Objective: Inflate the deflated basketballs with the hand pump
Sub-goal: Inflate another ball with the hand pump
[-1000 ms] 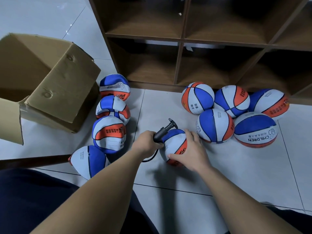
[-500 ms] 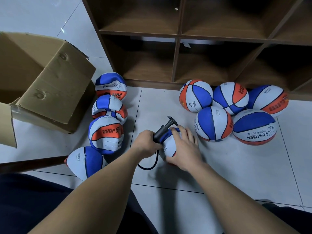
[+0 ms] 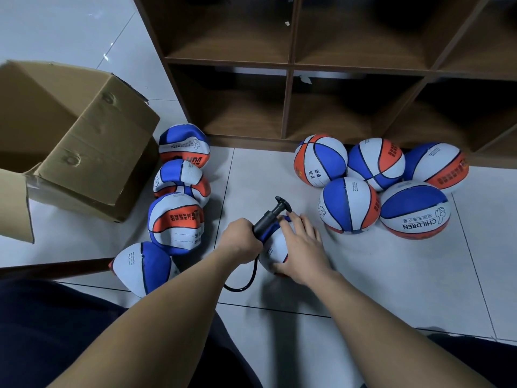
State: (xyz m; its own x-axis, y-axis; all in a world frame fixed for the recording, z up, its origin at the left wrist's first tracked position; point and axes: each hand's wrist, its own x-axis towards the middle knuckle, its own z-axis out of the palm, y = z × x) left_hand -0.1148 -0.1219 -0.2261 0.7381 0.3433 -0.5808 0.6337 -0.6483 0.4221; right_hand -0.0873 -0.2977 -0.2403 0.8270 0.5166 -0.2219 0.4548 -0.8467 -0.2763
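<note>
You are gripping the barrel of the hand pump (image 3: 265, 221) in your left hand (image 3: 240, 238), fingers wrapped fully around it. The pump's long axis is running from your fist toward 1 o'clock, with its T-handle (image 3: 283, 203) at the far end, nearer your right hand. Your right hand (image 3: 303, 249) is resting open, fingers spread, on the basketball (image 3: 270, 254) that is lying on the floor tile at 3 o'clock of your left fist, touching the pump. The hose (image 3: 250, 277) is looping out at 6 o'clock; whether its needle is seated in the valve is not visible. The right hand is likely the one to take the T-handle.
</note>
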